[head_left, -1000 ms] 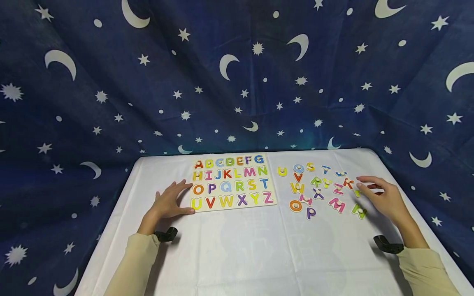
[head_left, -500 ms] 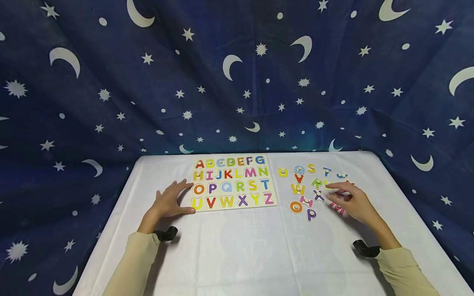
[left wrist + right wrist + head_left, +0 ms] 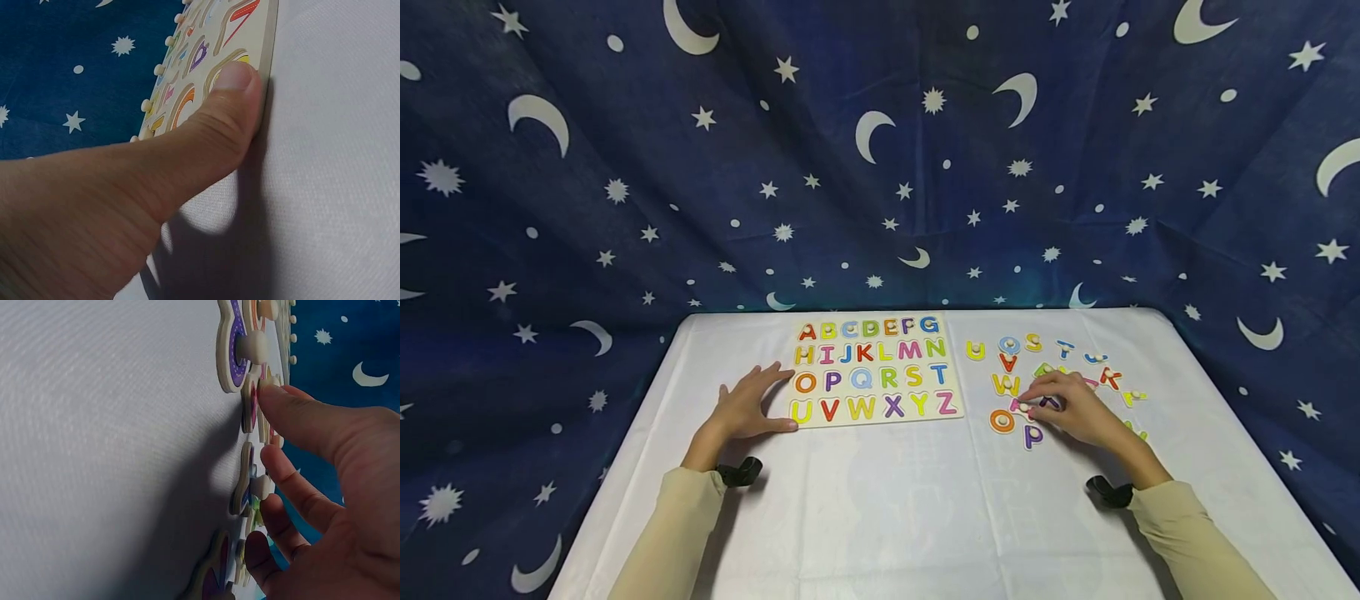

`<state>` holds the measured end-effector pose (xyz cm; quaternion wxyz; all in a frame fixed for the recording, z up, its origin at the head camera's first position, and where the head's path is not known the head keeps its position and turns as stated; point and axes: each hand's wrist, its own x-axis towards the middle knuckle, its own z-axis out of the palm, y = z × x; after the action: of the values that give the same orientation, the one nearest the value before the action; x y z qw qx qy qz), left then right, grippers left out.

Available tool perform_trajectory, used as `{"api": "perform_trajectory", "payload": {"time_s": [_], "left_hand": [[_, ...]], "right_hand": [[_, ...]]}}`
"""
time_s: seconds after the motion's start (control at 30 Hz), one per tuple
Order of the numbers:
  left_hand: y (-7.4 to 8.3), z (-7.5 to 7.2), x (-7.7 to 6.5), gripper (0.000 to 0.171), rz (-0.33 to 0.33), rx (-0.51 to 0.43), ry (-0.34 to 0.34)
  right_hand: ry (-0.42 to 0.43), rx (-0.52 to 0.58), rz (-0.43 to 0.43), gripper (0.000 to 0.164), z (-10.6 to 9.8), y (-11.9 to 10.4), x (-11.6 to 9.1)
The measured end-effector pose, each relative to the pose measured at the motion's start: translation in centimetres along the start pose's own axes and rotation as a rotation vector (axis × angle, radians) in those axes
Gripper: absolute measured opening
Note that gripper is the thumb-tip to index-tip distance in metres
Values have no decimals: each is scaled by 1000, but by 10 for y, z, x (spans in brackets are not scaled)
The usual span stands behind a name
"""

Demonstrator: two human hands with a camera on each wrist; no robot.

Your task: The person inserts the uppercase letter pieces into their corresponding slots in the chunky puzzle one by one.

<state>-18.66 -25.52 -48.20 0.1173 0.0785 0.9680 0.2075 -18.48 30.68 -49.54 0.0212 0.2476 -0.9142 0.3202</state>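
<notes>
A wooden alphabet puzzle board [image 3: 880, 422] lies on the white table. Knobbed letters fill its top row, and a knobbed H [image 3: 804, 355] sits below A. My left hand [image 3: 745, 407] rests at the board's left edge, fingers spread, its thumb [image 3: 234, 84] on the near corner. Among the loose letters, my right hand [image 3: 1078, 410] has thumb and index finger around the knob of the pink letter I piece [image 3: 1019, 407], which lies on the cloth. In the right wrist view the thumb [image 3: 281, 403] meets that knob; the index fingertip is mostly hidden.
Close around the right hand lie the purple P [image 3: 1033, 437], orange O [image 3: 992, 422] and yellow W [image 3: 1006, 384] pieces. Several more letters, including a red K [image 3: 1109, 378] and yellow U [image 3: 975, 350], are scattered behind and right. A star-patterned curtain [image 3: 820, 150] hangs behind the table.
My right hand has moved left across the loose letters, from beside the red K to the pink I piece. The left hand has stayed at the board.
</notes>
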Motion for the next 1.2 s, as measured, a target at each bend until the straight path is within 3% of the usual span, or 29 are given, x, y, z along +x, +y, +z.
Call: {"api": "perform_trajectory", "payload": {"time_s": [0.43, 0.67, 0.93, 1.2], "left_hand": [[0, 0, 0, 103, 7, -3, 3], [0, 0, 0, 103, 9, 4, 0], [-3, -1, -2, 103, 15, -3, 1], [-2, 0, -1, 103, 13, 4, 3]], "right_hand": [[-10, -22, 58, 20, 4, 4, 1], [2, -10, 34, 18, -7, -10, 12], [29, 40, 9, 16, -2, -43, 59], [69, 109, -35, 14, 44, -89, 120]]}}
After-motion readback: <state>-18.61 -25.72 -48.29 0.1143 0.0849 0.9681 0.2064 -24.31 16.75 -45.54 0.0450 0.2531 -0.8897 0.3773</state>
